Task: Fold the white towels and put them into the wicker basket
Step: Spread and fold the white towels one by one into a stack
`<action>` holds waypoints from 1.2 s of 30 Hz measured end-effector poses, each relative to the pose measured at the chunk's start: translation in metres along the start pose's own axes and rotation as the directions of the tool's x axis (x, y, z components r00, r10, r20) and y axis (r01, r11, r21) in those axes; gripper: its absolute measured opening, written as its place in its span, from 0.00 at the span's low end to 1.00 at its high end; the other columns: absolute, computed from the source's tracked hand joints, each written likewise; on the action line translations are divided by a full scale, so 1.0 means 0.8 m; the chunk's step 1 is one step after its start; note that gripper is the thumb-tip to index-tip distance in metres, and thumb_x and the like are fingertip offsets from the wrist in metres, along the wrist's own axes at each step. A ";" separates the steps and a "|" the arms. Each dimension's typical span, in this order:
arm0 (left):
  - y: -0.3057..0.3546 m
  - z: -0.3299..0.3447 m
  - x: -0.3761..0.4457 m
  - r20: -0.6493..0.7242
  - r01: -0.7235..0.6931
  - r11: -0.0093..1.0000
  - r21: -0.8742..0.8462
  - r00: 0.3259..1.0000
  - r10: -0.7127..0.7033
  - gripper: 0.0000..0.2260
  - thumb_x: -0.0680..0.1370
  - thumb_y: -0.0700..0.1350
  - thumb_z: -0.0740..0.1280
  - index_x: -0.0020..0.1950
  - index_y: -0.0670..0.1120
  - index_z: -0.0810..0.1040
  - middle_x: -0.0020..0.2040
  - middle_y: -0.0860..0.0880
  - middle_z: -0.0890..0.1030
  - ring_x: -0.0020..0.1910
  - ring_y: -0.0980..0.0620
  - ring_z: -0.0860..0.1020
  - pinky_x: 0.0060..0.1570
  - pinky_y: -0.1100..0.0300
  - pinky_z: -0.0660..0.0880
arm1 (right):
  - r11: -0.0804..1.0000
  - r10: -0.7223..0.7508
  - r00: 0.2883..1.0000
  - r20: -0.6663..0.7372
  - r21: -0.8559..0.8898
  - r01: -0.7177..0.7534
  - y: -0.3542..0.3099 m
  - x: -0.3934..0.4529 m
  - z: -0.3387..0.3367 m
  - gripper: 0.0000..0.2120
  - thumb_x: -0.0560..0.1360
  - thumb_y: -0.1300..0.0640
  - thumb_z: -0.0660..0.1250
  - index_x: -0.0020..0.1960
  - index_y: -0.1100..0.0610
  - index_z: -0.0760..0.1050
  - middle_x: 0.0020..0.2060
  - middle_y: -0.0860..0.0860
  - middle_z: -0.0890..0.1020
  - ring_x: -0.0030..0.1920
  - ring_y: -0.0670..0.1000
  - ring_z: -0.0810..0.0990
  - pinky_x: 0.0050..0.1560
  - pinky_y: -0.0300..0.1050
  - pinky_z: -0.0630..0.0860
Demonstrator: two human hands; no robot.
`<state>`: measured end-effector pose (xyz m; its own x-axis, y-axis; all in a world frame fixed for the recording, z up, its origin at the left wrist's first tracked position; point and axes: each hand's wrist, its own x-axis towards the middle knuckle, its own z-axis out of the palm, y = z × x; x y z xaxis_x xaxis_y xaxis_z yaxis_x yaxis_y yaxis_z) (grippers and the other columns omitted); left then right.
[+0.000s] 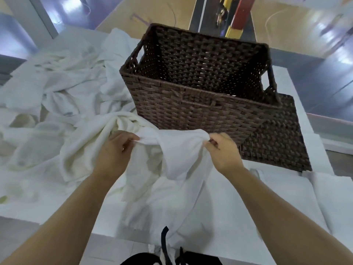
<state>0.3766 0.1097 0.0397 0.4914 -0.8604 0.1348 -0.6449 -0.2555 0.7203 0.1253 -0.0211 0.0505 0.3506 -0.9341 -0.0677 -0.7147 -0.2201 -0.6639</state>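
Both hands hold one white towel by its top edge, the left hand and right hand pinching it side by side, so it hangs just in front of the empty wicker basket on the table.

Both forearms extended forward; left hand and right hand pinching, fingers curled.

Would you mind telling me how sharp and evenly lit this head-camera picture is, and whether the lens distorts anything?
Head view: the wicker basket and both hands, left hand and right hand, are fairly sharp; the floor behind is smeared with bright glare patches; the pile of white towels is nearly washed out; the wide lens bows the basket's edges.
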 end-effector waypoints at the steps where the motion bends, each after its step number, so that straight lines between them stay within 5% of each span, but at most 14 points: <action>1: 0.010 -0.002 0.008 -0.005 -0.032 0.999 -0.009 0.999 0.032 0.06 0.77 0.37 0.66 0.49 0.45 0.80 0.48 0.52 0.77 0.45 0.57 0.73 0.45 0.79 0.65 | 1.000 -0.008 0.999 -0.049 0.011 0.008 -0.003 -0.004 -0.010 0.08 0.78 0.55 0.62 0.40 0.54 0.73 0.41 0.49 0.73 0.40 0.45 0.71 0.40 0.39 0.68; 7: 0.062 -0.014 0.038 -0.055 -0.118 0.983 -0.139 0.992 0.111 0.07 0.78 0.39 0.64 0.50 0.50 0.79 0.45 0.58 0.74 0.45 0.67 0.73 0.45 0.80 0.65 | 0.978 0.086 0.949 -0.302 0.207 -0.023 -0.021 -0.024 -0.064 0.10 0.77 0.57 0.62 0.40 0.58 0.78 0.36 0.51 0.79 0.42 0.56 0.78 0.44 0.58 0.79; 11: 0.070 -0.019 0.041 -0.058 -0.172 0.978 -0.118 0.984 0.166 0.09 0.78 0.37 0.63 0.50 0.50 0.79 0.44 0.62 0.72 0.46 0.57 0.74 0.47 0.78 0.66 | 0.948 0.237 0.896 -0.375 0.290 -0.129 -0.016 -0.034 -0.084 0.10 0.78 0.57 0.57 0.39 0.54 0.72 0.36 0.53 0.78 0.41 0.58 0.79 0.41 0.55 0.79; 16: 0.067 -0.021 0.043 -0.094 -0.129 0.961 -0.244 0.990 0.109 0.16 0.78 0.39 0.61 0.43 0.62 0.73 0.48 0.53 0.77 0.46 0.50 0.79 0.47 0.57 0.75 | 0.945 0.290 0.827 -0.483 0.279 -0.168 -0.007 -0.047 -0.102 0.08 0.82 0.58 0.52 0.47 0.59 0.67 0.35 0.47 0.70 0.35 0.44 0.68 0.33 0.41 0.64; 20: 0.069 -0.019 0.052 -0.103 -0.122 0.934 -0.336 0.990 0.092 0.17 0.80 0.38 0.58 0.43 0.60 0.74 0.53 0.41 0.74 0.40 0.54 0.79 0.38 0.62 0.75 | 0.945 0.311 0.790 -0.528 0.256 -0.202 0.002 -0.050 -0.107 0.07 0.82 0.59 0.53 0.48 0.59 0.67 0.35 0.46 0.69 0.35 0.46 0.67 0.33 0.41 0.58; 26: 0.057 -0.004 0.044 0.014 0.104 0.911 -0.399 0.994 -0.107 0.14 0.80 0.39 0.59 0.41 0.55 0.74 0.42 0.54 0.76 0.35 0.49 0.78 0.40 0.55 0.76 | 0.875 0.479 0.731 -0.486 0.202 -0.440 0.043 -0.056 -0.101 0.08 0.81 0.60 0.53 0.50 0.59 0.70 0.44 0.54 0.74 0.45 0.54 0.71 0.46 0.45 0.66; 32: 0.034 0.047 0.027 0.255 0.354 0.834 -0.423 0.930 -0.265 0.09 0.81 0.39 0.55 0.55 0.46 0.73 0.50 0.42 0.80 0.42 0.48 0.79 0.39 0.57 0.76 | 0.885 0.462 0.842 -0.276 0.201 -0.420 0.071 -0.062 -0.073 0.15 0.77 0.64 0.59 0.32 0.58 0.65 0.27 0.51 0.66 0.30 0.50 0.65 0.31 0.41 0.62; 34: 0.026 0.070 0.016 0.386 0.486 0.744 -0.459 0.863 -0.325 0.15 0.81 0.39 0.58 0.67 0.45 0.69 0.54 0.44 0.79 0.47 0.47 0.79 0.47 0.54 0.76 | 0.786 0.548 0.832 -0.089 0.397 -0.475 0.074 -0.070 -0.058 0.04 0.75 0.62 0.67 0.44 0.60 0.73 0.36 0.53 0.77 0.38 0.53 0.75 0.37 0.43 0.73; 36: 0.018 0.088 0.001 0.489 0.548 0.738 -0.393 0.805 -0.337 0.23 0.79 0.40 0.63 0.73 0.45 0.62 0.54 0.48 0.79 0.54 0.47 0.78 0.56 0.51 0.74 | 0.706 0.587 0.806 0.077 0.437 -0.557 0.089 -0.079 -0.042 0.27 0.71 0.61 0.74 0.65 0.62 0.66 0.53 0.54 0.78 0.49 0.54 0.78 0.49 0.49 0.78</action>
<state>0.3267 0.0740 0.0019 0.3264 -0.8219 -0.4668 0.0232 -0.4867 0.8732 0.0319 0.0124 0.0322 -0.0905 -0.8601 -0.5020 -0.4353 0.4876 -0.7568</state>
